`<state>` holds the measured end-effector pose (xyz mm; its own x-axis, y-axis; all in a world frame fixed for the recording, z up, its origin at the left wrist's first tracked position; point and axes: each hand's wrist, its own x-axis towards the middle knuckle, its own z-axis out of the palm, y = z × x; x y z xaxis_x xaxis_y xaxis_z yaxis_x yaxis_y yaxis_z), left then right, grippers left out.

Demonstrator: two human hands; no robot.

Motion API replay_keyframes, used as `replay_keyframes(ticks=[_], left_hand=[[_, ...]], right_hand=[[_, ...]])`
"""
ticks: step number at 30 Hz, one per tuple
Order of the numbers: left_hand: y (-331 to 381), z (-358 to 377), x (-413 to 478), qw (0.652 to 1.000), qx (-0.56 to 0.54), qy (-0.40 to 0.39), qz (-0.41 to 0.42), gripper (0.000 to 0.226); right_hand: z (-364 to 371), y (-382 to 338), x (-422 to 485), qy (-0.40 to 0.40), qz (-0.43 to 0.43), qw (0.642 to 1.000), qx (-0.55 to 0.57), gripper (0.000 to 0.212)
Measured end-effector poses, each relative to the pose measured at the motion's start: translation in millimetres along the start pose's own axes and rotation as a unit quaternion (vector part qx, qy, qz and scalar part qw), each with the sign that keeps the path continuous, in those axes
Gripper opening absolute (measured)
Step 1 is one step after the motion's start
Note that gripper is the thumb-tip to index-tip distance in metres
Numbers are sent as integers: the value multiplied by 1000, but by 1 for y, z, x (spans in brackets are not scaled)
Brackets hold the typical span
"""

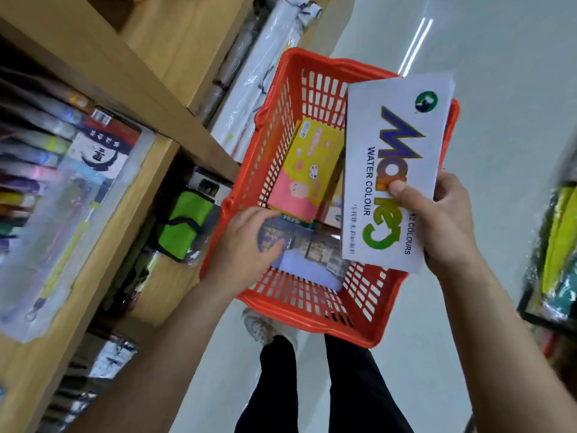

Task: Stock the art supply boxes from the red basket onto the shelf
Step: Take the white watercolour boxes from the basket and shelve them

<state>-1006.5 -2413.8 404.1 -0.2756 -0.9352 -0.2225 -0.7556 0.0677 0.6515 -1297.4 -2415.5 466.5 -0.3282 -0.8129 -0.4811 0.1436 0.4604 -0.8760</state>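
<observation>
The red basket (315, 310) stands on the floor by the wooden shelf (150, 89). My right hand (443, 226) grips a white water colour box (393, 170) above the basket's right side, thumb on its face. My left hand (246, 245) reaches into the basket and holds a blue-and-white box (309, 254) by its left end. A yellow-and-pink box (306, 170) lies deeper in the basket, with other boxes partly hidden under it.
The shelf on the left holds packaged brushes and pens (46, 189), a green pouch (184, 223) and wrapped rolls (265, 64). My legs and a shoe (259, 326) are below the basket. Another display (555, 251) stands at the right edge.
</observation>
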Motion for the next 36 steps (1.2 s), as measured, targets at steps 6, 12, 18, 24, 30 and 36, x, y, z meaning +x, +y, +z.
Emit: replay_keyframes(ticks=[6, 12, 18, 24, 30, 36], left_hand=[[-35, 72, 59, 956, 136, -260, -8, 64], [-55, 100, 69, 917, 291, -269, 46, 79], [-47, 101, 72, 889, 361, -280, 38, 76], [-22, 71, 61, 901, 296, -316, 30, 33], [25, -3, 11, 953, 250, -169, 27, 33], [77, -84, -44, 984, 163, 4, -68, 33]], right_hand=[[-38, 2, -17, 51, 14, 997, 58, 21], [-46, 26, -28, 52, 70, 988, 124, 10], [-41, 32, -24, 54, 98, 983, 144, 12], [-35, 27, -19, 48, 115, 984, 129, 29], [-24, -8, -34, 14, 118, 985, 126, 13], [-12, -82, -69, -72, 104, 982, 142, 35]])
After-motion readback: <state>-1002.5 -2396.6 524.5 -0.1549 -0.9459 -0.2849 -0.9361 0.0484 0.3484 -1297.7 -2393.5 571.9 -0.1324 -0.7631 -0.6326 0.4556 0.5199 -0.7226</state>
